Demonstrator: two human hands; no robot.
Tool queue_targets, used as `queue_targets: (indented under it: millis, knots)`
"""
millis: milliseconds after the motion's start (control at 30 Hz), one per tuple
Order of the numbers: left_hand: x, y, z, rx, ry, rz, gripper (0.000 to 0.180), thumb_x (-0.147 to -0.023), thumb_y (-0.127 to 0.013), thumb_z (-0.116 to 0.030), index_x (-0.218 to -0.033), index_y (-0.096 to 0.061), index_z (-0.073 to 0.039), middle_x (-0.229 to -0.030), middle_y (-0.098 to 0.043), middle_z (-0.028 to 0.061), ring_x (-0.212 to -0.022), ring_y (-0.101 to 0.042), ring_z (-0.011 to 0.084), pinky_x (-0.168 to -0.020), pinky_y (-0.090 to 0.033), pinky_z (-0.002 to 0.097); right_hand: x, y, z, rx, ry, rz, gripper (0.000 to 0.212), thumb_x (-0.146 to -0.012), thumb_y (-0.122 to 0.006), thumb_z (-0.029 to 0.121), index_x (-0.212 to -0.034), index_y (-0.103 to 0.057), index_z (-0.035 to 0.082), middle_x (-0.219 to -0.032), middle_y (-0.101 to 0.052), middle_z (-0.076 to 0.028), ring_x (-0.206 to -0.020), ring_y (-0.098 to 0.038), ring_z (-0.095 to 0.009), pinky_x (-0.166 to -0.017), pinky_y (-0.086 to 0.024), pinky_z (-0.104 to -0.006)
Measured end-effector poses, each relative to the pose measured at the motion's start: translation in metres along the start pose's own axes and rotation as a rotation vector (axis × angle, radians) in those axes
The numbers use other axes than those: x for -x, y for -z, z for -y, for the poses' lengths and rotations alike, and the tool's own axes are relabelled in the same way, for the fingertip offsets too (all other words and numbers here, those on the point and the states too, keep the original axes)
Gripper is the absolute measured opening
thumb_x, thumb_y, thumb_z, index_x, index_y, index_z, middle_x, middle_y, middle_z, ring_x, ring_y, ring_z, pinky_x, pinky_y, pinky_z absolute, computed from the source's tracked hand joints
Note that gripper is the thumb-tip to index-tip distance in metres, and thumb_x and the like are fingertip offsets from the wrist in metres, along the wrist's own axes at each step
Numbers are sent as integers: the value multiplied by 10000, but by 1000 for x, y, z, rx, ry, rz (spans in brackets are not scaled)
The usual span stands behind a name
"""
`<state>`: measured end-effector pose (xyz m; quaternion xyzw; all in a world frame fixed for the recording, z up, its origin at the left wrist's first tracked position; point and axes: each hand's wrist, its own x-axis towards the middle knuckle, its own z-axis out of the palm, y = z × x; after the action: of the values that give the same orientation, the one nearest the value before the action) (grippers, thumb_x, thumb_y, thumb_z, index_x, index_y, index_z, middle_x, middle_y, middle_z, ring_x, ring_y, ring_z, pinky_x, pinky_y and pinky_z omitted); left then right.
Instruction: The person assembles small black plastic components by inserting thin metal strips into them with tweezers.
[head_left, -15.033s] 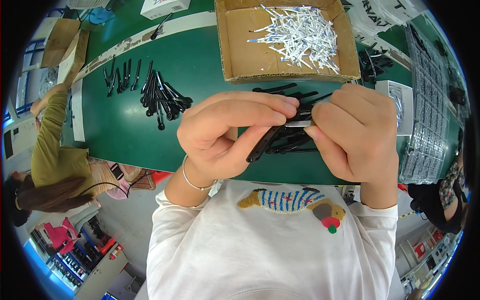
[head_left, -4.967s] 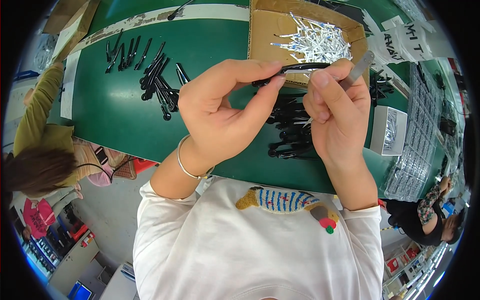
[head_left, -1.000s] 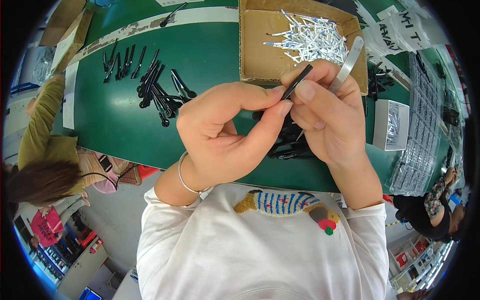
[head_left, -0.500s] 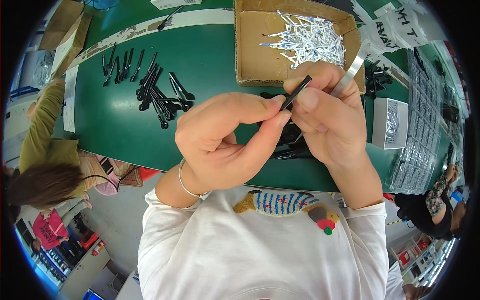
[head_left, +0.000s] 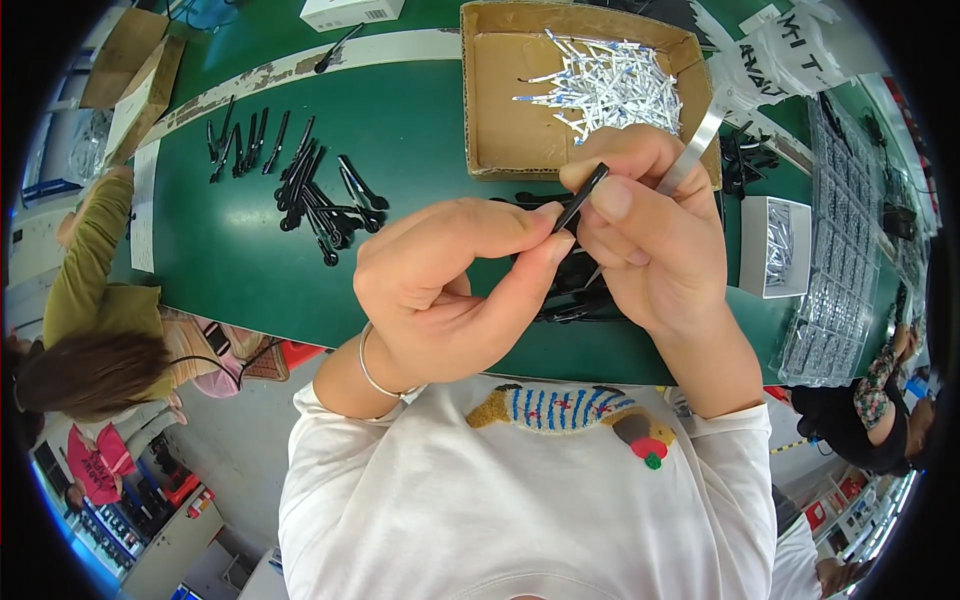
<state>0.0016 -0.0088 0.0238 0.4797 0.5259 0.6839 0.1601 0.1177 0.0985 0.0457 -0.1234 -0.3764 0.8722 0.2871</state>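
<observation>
In front of my chest, above the table, a slim black stick-shaped part (head_left: 582, 195) is pinched between both hands. The thumb and forefinger of my left hand (head_left: 450, 285) close on its lower end. Those of my right hand (head_left: 655, 225) hold its upper end. Metal tweezers (head_left: 697, 148) also lie in my right hand, their flat end pointing up and a thin tip showing below the palm. Under the hands is a pile of black parts (head_left: 575, 300), partly hidden. More black round-ended parts (head_left: 315, 195) lie in a heap to the left.
A cardboard box (head_left: 495, 110) of thin white-and-blue strips stands behind my hands. On the right are a small white box (head_left: 770, 250) of thin pieces and clear plastic trays (head_left: 835, 270). A person in a green sleeve (head_left: 95, 240) sits at the left table edge.
The held black part and both hands have shifted slightly left and down, with the part's upper end a little lower. The grip of both hands looks the same.
</observation>
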Motion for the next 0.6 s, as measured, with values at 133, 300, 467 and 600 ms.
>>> queue_targets:
  millis: [133, 300, 467, 600]
  knots:
    - [0, 1, -4, -50, -11, 18, 153, -683, -723, 87, -810, -652, 39, -718, -662, 112, -567, -604, 123, -476, -427, 197, 1, 1, 2, -35, -35, -23, 29, -816, -625, 5, -837, -644, 13, -737, -635, -17, -484, -389, -7, -423, -267, -188]
    - [-1, 0, -2, -16, 28, 18, 156, -683, -723, 91, -814, -650, 45, -726, -663, 123, -594, -623, 139, -500, -450, 205, -1, -3, 5, -1, -71, -80, 24, -822, -624, 14, -836, -642, 5, -693, -606, -8, -486, -390, -7, -427, -270, -190]
    - [-1, 0, -6, -21, 30, 24, 157, -683, -725, 91, -809, -645, 44, -730, -664, 126, -601, -627, 143, -505, -452, 204, 1, -1, 5, -25, -57, -38, 32, -826, -623, 19, -839, -644, 0, -681, -596, -2, -490, -397, -8, -430, -275, -192]
    - [-2, 0, -5, -57, 11, 35, 154, -684, -728, 86, -803, -639, 45, -728, -664, 124, -600, -628, 146, -515, -463, 209, 1, -3, 4, 19, -19, -77, 32, -826, -608, 6, -823, -639, 0, -687, -600, -2, -509, -421, -9, -443, -303, -191]
